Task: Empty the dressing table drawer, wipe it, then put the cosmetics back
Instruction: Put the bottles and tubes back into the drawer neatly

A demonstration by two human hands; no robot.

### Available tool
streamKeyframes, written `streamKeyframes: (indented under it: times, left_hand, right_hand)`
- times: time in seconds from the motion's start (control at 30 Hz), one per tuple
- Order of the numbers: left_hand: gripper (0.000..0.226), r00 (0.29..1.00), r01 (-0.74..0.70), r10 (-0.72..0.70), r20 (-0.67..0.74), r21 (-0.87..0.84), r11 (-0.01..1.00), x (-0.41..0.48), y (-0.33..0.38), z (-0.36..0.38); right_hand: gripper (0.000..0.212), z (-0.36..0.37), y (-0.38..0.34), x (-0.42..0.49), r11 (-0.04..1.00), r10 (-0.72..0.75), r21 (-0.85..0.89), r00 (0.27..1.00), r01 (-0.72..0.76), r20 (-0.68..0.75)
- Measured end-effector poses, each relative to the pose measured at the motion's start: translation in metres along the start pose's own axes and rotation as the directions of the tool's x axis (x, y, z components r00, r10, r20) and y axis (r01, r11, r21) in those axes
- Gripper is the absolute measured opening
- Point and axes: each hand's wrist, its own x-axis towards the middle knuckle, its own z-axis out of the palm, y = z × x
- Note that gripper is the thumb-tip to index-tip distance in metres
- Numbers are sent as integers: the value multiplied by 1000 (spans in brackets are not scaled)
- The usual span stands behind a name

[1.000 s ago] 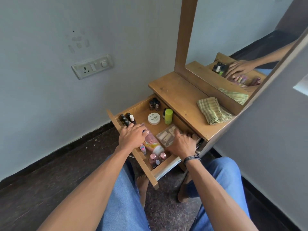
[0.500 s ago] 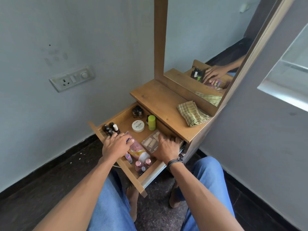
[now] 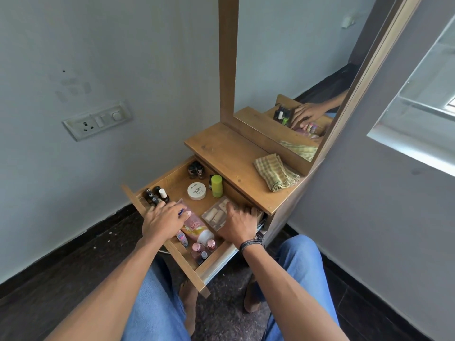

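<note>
The wooden drawer (image 3: 189,269) of the dressing table (image 3: 229,158) is pulled out and full of cosmetics. My left hand (image 3: 163,221) lies over the end of a pink tube (image 3: 194,227), beside a cluster of black nail polish bottles (image 3: 155,195). My right hand (image 3: 237,222) rests with spread fingers on a clear plastic box (image 3: 214,215) at the drawer's right side. A white nail polish jar (image 3: 196,191), a green bottle (image 3: 216,185), small dark bottles (image 3: 196,169) and pink-capped bottles (image 3: 203,248) also stand in the drawer.
A folded checked cloth (image 3: 275,175) lies on the tabletop against the mirror (image 3: 295,70), which reflects my left hand. A wall socket (image 3: 97,123) is on the left wall. My knees and bare feet are under the drawer, on a dark floor.
The view has swung up and to the right, showing more mirror and window. Both hands stay on the same items in the drawer.
</note>
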Motion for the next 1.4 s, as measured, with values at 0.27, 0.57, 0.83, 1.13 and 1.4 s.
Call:
streamKeyframes:
  times: [0.27, 0.57, 0.83, 1.13, 1.4]
  left_hand:
    - [46, 1000, 4, -5, -12, -11, 1000, -2, 0, 0]
    - [46, 1000, 6, -6, -6, -29, 1000, -2, 0, 1]
    - [46, 1000, 15, -16, -4, -60, 998, -2, 0, 1]
    - [46, 999, 7, -10, -44, -53, 999, 0, -1, 4]
    - [58, 1000, -3, 3, -28, -9, 1000, -3, 0, 0]
  right_hand:
    - [63, 0, 0, 1, 1000, -12, 7, 1000, 12, 15]
    - [63, 2, 1, 1, 1000, -10, -20, 999, 11, 43]
    - [61, 4, -5, -2, 999, 28, -45, 999, -27, 18]
    - [50, -18, -7, 3, 969, -101, 210, 983, 133, -153]
    - [33, -47, -25, 39, 962, -175, 145, 932, 230, -318]
